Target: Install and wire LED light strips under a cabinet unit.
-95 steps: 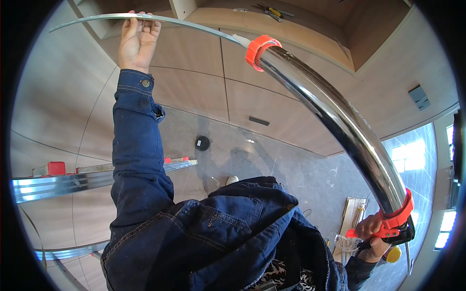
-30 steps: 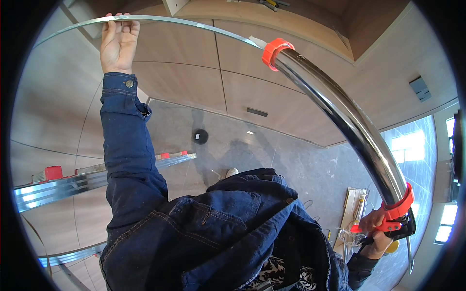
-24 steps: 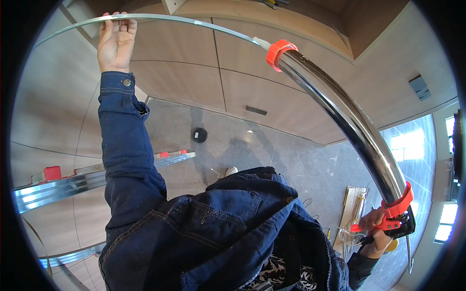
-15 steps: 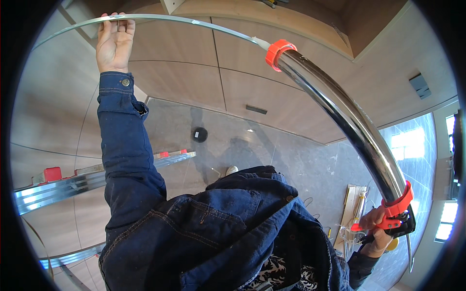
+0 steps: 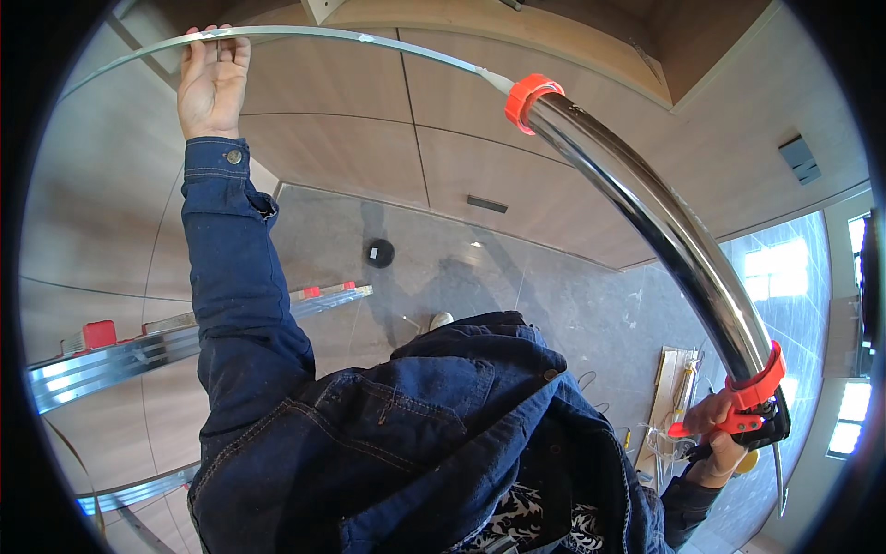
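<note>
View from above a person in a dark blue denim jacket (image 5: pixel 406 434) standing high over a grey stone-tiled floor (image 5: pixel 554 286), with pale wood-panelled wall (image 5: pixel 351 120) rising to a wooden ledge at the top. An aluminium ladder (image 5: pixel 185 337) with red fittings crosses the left side, and a small round black object (image 5: pixel 379 252) lies on the floor near the wall base. At lower right, a light wooden board (image 5: pixel 669 388) carrying tools rests on the floor; bright windows show at the right rim. A small grey rectangular plate (image 5: pixel 799 160) sits on the right wall, and a dark slot-shaped vent (image 5: pixel 486 204) on the panelling. A long chrome caulking gun (image 5: pixel 664 231), with orange rings at both ends of its barrel, arcs from upper centre to lower right; its pale nozzle touches a thin metal strip (image 5: pixel 369 37) running along the top. The left hand (image 5: pixel 212 78), fingers extended upward, presses flat against the strip. The right hand (image 5: pixel 720 434) is wrapped closed around the gun's orange trigger handle.
</note>
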{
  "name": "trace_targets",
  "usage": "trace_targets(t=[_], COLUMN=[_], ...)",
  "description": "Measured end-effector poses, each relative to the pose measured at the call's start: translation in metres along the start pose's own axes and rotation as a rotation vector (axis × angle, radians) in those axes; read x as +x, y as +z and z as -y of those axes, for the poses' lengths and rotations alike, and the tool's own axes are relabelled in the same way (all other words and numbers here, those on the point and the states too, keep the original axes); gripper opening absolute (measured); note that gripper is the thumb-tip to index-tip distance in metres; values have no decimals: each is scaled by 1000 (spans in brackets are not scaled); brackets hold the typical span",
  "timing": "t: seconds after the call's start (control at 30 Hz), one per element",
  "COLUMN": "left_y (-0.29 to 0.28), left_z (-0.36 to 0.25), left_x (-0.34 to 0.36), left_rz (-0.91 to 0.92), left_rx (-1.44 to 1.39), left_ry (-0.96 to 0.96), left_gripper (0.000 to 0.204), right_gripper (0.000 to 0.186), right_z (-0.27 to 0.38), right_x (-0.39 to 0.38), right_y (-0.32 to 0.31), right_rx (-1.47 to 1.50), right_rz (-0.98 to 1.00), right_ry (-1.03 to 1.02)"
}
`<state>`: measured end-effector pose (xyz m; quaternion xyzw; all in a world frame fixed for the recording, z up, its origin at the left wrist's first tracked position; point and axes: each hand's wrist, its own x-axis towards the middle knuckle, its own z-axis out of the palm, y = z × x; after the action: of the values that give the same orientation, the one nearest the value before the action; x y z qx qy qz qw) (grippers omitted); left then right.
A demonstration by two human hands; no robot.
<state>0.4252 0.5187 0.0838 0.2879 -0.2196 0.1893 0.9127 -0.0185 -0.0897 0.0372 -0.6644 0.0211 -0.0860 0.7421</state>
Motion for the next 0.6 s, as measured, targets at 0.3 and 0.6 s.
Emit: trace_targets(t=[0.3, 0.6], left_y=[-3, -2], left_z=[-3, -1], left_x=[1, 0], left_rz=[-1, -8], left_rx=[-6, -11], left_ry=[-14, -15], left_gripper=[16, 16], right_gripper=[32, 45], right_z=[4, 0], right_x=[2, 3], right_y=[1, -3], right_rx=[-15, -115], right_rz=[17, -32], right_ry=[22, 12])
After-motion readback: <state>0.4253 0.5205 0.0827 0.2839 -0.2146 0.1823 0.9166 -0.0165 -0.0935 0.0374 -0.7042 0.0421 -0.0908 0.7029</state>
